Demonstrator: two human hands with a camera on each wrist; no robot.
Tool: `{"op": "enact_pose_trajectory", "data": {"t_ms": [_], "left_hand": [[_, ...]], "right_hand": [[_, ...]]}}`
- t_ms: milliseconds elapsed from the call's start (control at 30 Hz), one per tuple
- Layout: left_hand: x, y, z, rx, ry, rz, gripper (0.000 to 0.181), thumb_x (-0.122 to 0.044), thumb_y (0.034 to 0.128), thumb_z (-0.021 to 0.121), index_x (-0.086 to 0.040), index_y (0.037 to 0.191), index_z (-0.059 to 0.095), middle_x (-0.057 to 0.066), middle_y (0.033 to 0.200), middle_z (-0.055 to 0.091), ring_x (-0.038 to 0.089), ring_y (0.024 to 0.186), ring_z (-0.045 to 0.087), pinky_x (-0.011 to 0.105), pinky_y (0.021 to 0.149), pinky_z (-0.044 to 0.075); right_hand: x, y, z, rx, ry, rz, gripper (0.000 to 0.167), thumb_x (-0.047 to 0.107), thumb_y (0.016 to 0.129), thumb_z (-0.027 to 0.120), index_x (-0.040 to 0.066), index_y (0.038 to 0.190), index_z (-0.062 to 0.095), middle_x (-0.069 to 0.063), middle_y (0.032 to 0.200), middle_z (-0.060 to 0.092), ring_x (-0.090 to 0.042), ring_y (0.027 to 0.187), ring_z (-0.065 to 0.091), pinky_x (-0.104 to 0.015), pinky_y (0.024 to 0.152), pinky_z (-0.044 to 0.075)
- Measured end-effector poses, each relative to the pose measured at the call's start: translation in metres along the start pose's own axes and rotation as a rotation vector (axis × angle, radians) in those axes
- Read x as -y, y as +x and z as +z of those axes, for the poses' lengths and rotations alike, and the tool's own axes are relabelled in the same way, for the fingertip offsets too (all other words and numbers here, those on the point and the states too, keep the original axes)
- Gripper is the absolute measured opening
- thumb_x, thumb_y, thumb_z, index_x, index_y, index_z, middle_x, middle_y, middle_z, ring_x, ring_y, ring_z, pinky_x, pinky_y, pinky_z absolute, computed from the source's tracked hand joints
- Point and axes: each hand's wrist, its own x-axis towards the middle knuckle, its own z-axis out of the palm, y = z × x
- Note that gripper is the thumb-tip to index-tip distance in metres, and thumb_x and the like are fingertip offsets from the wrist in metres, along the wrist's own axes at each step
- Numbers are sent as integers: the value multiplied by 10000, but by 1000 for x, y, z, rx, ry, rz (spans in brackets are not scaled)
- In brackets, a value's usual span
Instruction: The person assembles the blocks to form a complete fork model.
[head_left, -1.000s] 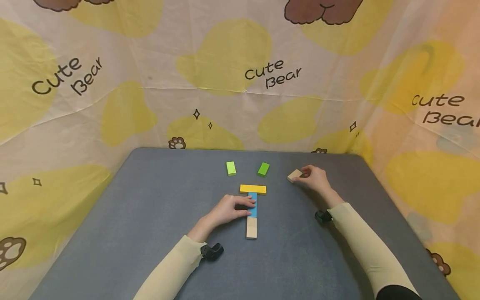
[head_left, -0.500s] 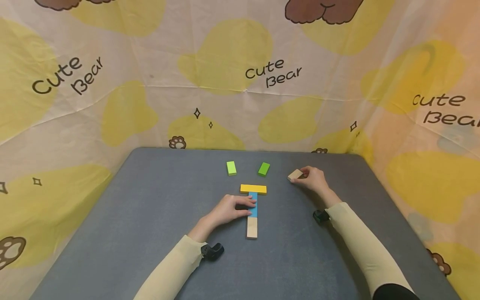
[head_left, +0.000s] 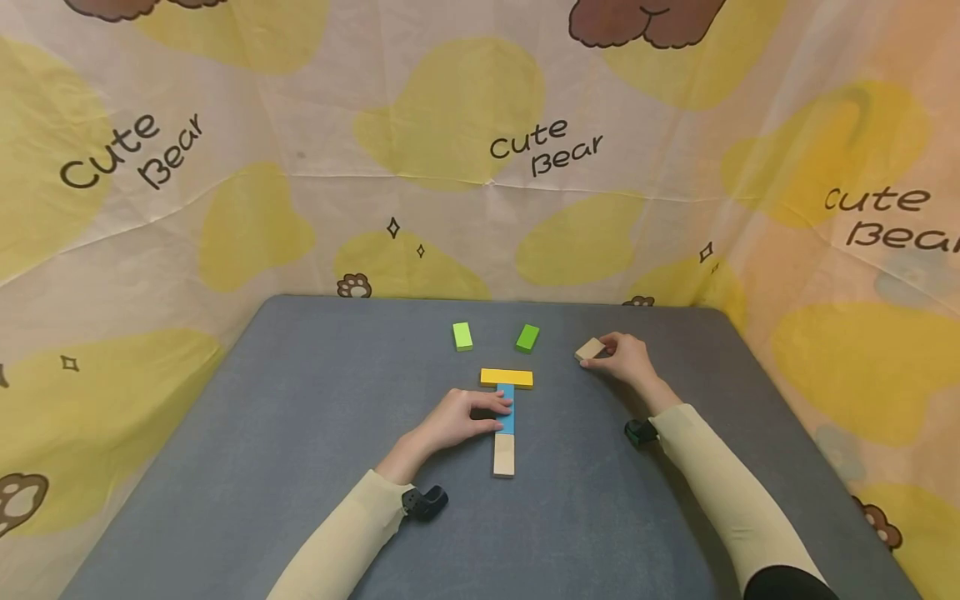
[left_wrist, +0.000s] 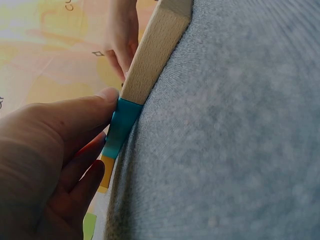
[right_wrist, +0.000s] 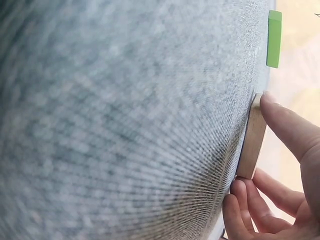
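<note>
In the head view my left hand (head_left: 452, 418) rests its thumb and fingertips on the blue block (head_left: 506, 423), which lies flat and lengthwise. A yellow block (head_left: 506, 378) lies crosswise at its far end, like the top of a T. At its near end a plain wooden block (head_left: 504, 455) continues the line. To the right, my right hand (head_left: 628, 360) pinches another plain wooden block (head_left: 590, 349) between thumb and fingers. The right wrist view shows this wooden block (right_wrist: 253, 137) low on the table, thumb at one end and fingers at the other.
Two green blocks, a lighter one (head_left: 462, 337) and a darker one (head_left: 527, 338), lie apart beyond the yellow block. The grey table (head_left: 315, 500) ends at a back edge against a printed cloth (head_left: 450, 150) with yellow patches. Each wrist wears a black strap device.
Both hands stay almost where they were. The right wrist has shifted very slightly left, its fingers still on the wooden block. The blocks have not visibly moved.
</note>
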Motion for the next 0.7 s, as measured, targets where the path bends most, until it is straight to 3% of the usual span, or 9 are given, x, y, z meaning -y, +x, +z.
{"op": "enact_pose_trajectory", "data": {"t_ms": [700], "left_hand": [[3,-1,-1,-3,-18,12,280,-231,846,722,-191,1124,717,-112,1179,667,43,1242,517,329,1048,422]], "right_hand": [[4,-1,0,-13,-8,0,661,364,761,783,-52,1230,574,-254,1149,604,-371,1039,563,-483,869,479]]}}
